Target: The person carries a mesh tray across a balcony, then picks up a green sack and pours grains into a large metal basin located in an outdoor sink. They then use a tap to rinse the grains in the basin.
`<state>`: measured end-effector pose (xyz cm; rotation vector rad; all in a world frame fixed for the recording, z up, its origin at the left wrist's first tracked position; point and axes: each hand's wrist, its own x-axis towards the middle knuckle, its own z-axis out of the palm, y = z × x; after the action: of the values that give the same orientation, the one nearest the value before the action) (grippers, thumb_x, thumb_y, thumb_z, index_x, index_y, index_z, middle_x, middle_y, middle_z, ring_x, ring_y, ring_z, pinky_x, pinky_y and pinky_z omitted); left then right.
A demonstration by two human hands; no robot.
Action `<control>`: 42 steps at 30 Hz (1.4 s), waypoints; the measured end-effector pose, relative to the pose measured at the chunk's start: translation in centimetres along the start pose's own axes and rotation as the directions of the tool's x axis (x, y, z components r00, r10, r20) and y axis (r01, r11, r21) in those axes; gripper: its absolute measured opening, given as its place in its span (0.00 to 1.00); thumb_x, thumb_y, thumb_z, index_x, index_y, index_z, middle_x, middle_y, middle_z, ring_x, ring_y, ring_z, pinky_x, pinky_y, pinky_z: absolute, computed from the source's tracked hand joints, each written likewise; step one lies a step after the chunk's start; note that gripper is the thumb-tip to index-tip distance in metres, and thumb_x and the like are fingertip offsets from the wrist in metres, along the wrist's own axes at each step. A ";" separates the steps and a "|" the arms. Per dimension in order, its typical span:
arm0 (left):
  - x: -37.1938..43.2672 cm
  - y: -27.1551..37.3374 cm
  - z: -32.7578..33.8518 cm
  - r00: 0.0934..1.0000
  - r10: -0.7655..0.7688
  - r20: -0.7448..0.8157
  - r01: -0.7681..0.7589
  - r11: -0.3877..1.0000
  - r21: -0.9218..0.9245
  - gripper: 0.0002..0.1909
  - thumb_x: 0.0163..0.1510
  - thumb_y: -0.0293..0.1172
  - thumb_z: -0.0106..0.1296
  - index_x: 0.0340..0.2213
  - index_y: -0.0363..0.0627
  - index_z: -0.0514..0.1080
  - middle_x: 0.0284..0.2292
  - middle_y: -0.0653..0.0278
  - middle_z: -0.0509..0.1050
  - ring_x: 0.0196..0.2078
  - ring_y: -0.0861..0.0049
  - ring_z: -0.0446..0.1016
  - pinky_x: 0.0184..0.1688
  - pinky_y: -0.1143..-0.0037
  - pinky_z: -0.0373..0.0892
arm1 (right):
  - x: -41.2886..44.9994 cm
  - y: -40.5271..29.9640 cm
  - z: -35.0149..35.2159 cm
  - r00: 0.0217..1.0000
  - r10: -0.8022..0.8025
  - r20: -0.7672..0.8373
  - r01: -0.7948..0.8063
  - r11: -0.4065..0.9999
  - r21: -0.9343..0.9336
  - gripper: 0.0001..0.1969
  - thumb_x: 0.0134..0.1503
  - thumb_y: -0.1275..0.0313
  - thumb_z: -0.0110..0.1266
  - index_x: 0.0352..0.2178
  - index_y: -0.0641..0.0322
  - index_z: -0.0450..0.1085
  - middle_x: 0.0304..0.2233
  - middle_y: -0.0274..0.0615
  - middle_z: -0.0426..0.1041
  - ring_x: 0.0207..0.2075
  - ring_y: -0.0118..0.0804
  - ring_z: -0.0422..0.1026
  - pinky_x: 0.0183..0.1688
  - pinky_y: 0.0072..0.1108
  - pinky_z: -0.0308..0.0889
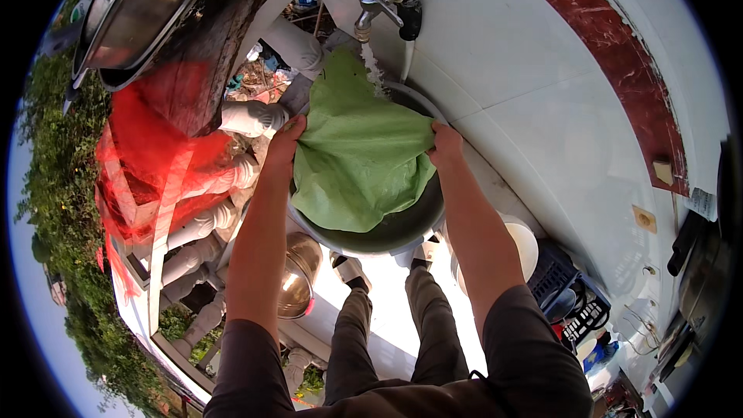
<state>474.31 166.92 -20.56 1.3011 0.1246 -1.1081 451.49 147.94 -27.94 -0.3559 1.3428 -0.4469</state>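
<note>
A large green sheet (360, 157), perhaps a leaf or a cloth, is stretched between my two hands. My left hand (285, 140) pinches its left edge, and on the right edge my right hand (447, 144) grips it. Beneath the sheet stands a round basin (406, 220), its far left side hidden by the green material. From a metal tap (374, 8) on the wall, water (371, 67) runs down beside and behind the sheet's upper part towards the basin.
Stone balusters (203, 217) line the left side, with red netting (168, 104) over them. A metal bucket (296, 273) stands left of my feet. At right are a white bucket (522, 244) and a dark plastic basket (557, 278). Metal pans (139, 17) hang over the upper left ledge.
</note>
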 end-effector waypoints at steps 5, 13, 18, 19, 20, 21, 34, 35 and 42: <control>4.8 0.0 4.3 0.998 -0.041 0.042 0.031 0.975 0.222 0.14 0.45 0.29 0.54 0.35 0.36 0.67 0.29 0.60 0.71 0.28 0.75 0.71 0.31 0.75 0.69 | 1.8 -1.3 -4.9 0.993 -0.109 -0.052 0.121 0.904 0.409 0.15 0.55 0.67 0.40 0.42 0.62 0.59 0.40 0.43 0.63 0.43 0.41 0.63 0.42 0.35 0.63; 7.8 0.6 3.0 0.983 -0.013 0.186 -0.075 0.886 0.457 0.16 0.38 0.19 0.52 0.34 0.35 0.66 0.27 0.61 0.69 0.27 0.74 0.69 0.31 0.73 0.66 | -0.7 1.6 -6.3 0.979 -0.125 0.163 0.023 0.855 0.518 0.13 0.58 0.65 0.36 0.43 0.54 0.59 0.42 0.35 0.65 0.43 0.37 0.65 0.45 0.32 0.61; 7.6 4.8 -1.3 0.974 0.199 0.111 -0.219 0.953 0.212 0.12 0.40 0.17 0.49 0.30 0.38 0.64 0.26 0.62 0.68 0.28 0.74 0.68 0.33 0.74 0.66 | 0.2 -0.2 -0.4 0.908 -0.186 0.376 -0.011 0.886 0.464 0.13 0.55 0.75 0.38 0.43 0.62 0.58 0.41 0.41 0.65 0.43 0.38 0.65 0.46 0.32 0.61; 7.6 5.5 -2.3 0.967 0.227 0.112 -0.244 0.956 0.161 0.12 0.41 0.17 0.49 0.31 0.38 0.64 0.27 0.62 0.69 0.29 0.74 0.69 0.33 0.74 0.67 | 0.6 -0.9 1.0 0.879 -0.197 0.434 -0.014 0.900 0.436 0.12 0.54 0.77 0.39 0.42 0.63 0.59 0.40 0.41 0.65 0.42 0.38 0.66 0.45 0.30 0.62; 7.3 6.0 -3.4 0.967 0.231 0.110 -0.246 0.955 0.165 0.12 0.41 0.17 0.49 0.31 0.38 0.64 0.27 0.62 0.69 0.29 0.74 0.69 0.33 0.74 0.67 | 1.1 -1.7 2.7 0.877 -0.197 0.438 -0.017 0.899 0.438 0.12 0.54 0.77 0.39 0.42 0.63 0.59 0.40 0.41 0.65 0.42 0.38 0.66 0.45 0.30 0.62; 7.1 6.1 -4.3 0.963 0.258 0.082 -0.267 0.955 0.127 0.11 0.43 0.18 0.48 0.32 0.37 0.64 0.29 0.61 0.69 0.30 0.73 0.69 0.33 0.74 0.67 | 1.9 -2.6 4.1 0.837 -0.206 0.506 0.000 0.926 0.377 0.13 0.54 0.77 0.40 0.42 0.63 0.59 0.40 0.41 0.66 0.41 0.37 0.66 0.45 0.30 0.62; -2.6 1.7 -3.4 0.990 -0.006 -0.140 -0.066 0.863 -0.501 0.14 0.55 0.29 0.36 0.41 0.36 0.62 0.41 0.57 0.67 0.44 0.65 0.66 0.48 0.67 0.63 | 6.4 5.0 2.7 0.936 -0.288 0.203 0.313 0.415 -0.854 0.36 0.46 0.53 0.52 0.52 0.62 0.53 0.48 0.50 0.60 0.50 0.45 0.59 0.49 0.34 0.55; -3.2 1.4 -3.1 0.989 -0.004 -0.149 -0.072 0.865 -0.497 0.14 0.55 0.29 0.36 0.41 0.36 0.62 0.41 0.57 0.67 0.44 0.65 0.66 0.48 0.67 0.63 | 6.8 6.6 1.6 0.958 -0.279 0.060 0.164 0.365 -0.916 0.42 0.42 0.46 0.51 0.53 0.63 0.50 0.49 0.53 0.59 0.51 0.47 0.57 0.50 0.34 0.53; -3.4 -0.2 -3.9 0.995 0.088 0.053 -0.039 0.803 -0.595 0.16 0.56 0.29 0.32 0.44 0.34 0.61 0.45 0.54 0.64 0.48 0.66 0.62 0.52 0.69 0.58 | 10.6 12.6 -4.2 0.958 -0.152 -0.245 -0.223 0.148 -0.964 0.54 0.33 0.36 0.50 0.51 0.70 0.47 0.48 0.57 0.58 0.49 0.49 0.60 0.50 0.37 0.54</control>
<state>474.34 172.00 -19.85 0.6868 0.3406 -0.9519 450.41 153.51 -43.93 -1.4487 1.8013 0.6238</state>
